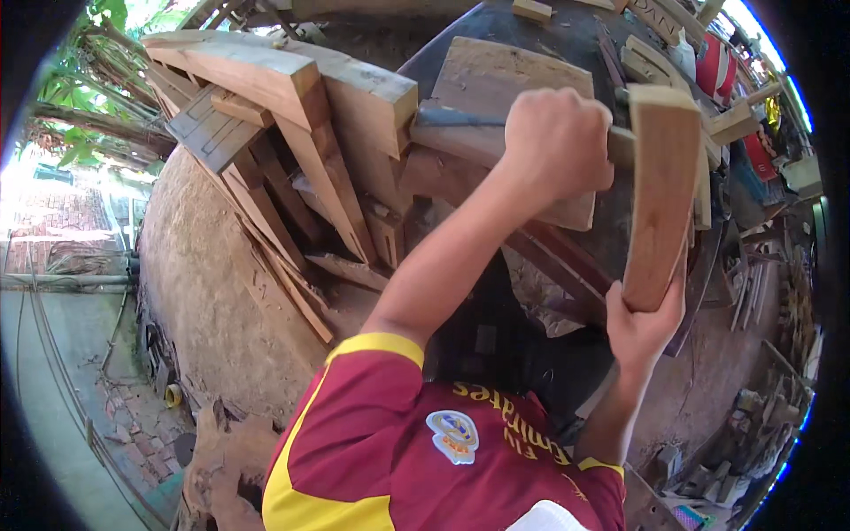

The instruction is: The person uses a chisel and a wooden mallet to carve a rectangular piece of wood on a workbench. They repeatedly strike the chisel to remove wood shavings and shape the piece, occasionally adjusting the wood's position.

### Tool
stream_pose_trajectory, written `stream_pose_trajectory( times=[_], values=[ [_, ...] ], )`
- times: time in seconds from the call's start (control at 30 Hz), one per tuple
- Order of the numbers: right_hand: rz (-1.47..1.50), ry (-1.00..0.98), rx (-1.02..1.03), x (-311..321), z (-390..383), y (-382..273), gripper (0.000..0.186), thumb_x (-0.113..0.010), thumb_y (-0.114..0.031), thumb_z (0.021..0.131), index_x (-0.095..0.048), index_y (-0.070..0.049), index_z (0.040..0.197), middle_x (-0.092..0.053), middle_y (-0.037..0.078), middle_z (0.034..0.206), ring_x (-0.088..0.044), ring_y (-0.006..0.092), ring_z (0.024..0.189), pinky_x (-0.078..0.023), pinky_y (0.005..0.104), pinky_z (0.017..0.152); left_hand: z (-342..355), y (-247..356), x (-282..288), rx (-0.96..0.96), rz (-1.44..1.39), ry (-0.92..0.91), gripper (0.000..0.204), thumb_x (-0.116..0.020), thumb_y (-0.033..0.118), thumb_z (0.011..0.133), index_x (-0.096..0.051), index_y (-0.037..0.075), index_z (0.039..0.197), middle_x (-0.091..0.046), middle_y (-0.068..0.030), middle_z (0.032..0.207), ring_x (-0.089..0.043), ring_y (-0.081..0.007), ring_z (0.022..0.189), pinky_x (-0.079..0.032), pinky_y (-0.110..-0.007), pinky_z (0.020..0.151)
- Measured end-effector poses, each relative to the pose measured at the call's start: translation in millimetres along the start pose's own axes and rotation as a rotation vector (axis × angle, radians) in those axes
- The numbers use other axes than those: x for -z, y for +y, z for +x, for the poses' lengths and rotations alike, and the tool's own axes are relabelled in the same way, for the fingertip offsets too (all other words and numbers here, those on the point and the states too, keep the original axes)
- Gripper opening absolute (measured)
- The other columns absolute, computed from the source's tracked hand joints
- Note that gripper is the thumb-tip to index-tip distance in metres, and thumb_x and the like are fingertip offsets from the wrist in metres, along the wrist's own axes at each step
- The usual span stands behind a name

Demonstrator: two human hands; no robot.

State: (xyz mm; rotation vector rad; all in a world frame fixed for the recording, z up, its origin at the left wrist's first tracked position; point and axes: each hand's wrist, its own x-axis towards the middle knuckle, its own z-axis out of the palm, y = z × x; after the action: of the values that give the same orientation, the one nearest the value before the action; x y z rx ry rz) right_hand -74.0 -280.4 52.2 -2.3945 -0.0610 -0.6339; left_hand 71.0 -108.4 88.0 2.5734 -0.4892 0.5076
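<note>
- Closest to me is a maroon shirt (pixel 425 460) with yellow trim; it fills the bottom of the view and hides whatever lies beneath it.
- My right hand (pixel 645 326) is just beyond the shirt, its grip wrapped around the lower end of an upright wooden board (pixel 662 190). The fingers sit behind the wood, so I can't make them out.
- My left hand (pixel 558 137) is just left of the board's upper half, fist clenched tight on a tool handle (pixel 622 146) that meets the board. The fist and board cover the tool's working end, so I can't tell what kind it is.
- Behind the board, a dark round counter (pixel 567 44) carries a wide flat plank (pixel 509 88), partly hidden by my left arm.
- Well left of the board, a stack of timber pieces (pixel 283 150) leans together.
- Right of the board, the workshop clutter bends at the rim and is too small to read.
</note>
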Motion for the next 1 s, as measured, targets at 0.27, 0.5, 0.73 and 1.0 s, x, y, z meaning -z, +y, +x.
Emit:
stream_pose_trajectory(
  times=[0.27,0.5,0.73,1.0],
  values=[
    [0.372,0.383,-0.253,-0.3,-35.2,24.0,0.081,-0.075,-0.004,0.069,-0.035,0.005,0.138,-0.048,0.019,0.129,-0.051,0.0277,0.115,-0.042,0.0406,0.097,-6.8,12.4,17.9,-0.140,-0.176,0.001,0.022,-0.070,0.028,0.053,-0.067,0.012,0.069,-0.063,-0.0132,0.063,-0.065,-0.0337,0.064,-0.053,-0.042,0.061],
    [0.389,0.437,-0.295,9.5,-37.9,21.0,0.080,-0.077,-0.009,0.072,-0.035,0.005,0.139,-0.048,0.019,0.130,-0.050,0.0285,0.116,-0.042,0.0422,0.097,5.4,22.4,19.2,-0.148,-0.291,0.105,0.023,-0.070,0.028,0.053,-0.069,0.011,0.069,-0.064,-0.0149,0.064,-0.065,-0.0343,0.066,-0.054,-0.042,0.063],
    [0.489,0.390,-0.309,20.0,-37.8,8.8,0.070,-0.065,0.002,0.079,-0.032,0.001,0.141,-0.048,0.017,0.129,-0.054,0.0252,0.111,-0.049,0.0359,0.090,12.4,16.6,28.5,-0.095,-0.303,0.186,0.023,-0.069,0.027,0.053,-0.070,0.009,0.069,-0.063,-0.0167,0.063,-0.065,-0.0360,0.066,-0.054,-0.043,0.065],
    [0.578,0.449,-0.260,31.6,-26.6,3.3,0.066,-0.064,0.000,0.081,-0.034,0.001,0.140,-0.052,0.017,0.126,-0.055,0.0250,0.109,-0.050,0.0363,0.087,15.9,11.8,29.4,-0.068,-0.353,0.301,0.020,-0.067,0.025,0.055,-0.069,0.009,0.067,-0.062,-0.0171,0.062,-0.064,-0.0375,0.065,-0.054,-0.043,0.064]
  ],
)
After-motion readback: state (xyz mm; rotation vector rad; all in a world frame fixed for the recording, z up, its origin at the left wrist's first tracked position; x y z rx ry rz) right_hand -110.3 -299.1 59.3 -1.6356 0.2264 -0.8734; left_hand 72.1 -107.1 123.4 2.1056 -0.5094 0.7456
